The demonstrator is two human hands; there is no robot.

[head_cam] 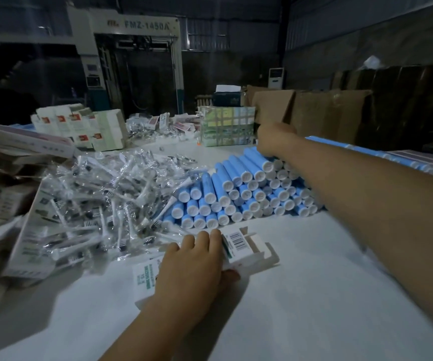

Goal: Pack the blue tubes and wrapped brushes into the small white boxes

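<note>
Dim warehouse space surrounds a white counter (pixel 301 295), with a tall grey machine (pixel 132 61) at the back and brown cartons (pixel 327 113) to the right. Clear-wrapped brushes (pixel 100 204) lie heaped on the counter's left side, touching a stacked pile of blue tubes (pixel 241 194) with white caps in the middle. Reaching over that pile's far end, the right hand (pixel 272 140) curls onto a top tube; its grip is partly hidden. Nearer, the left hand (pixel 194 267) grips a small white box (pixel 246 248) lying with its end flaps open.
</note>
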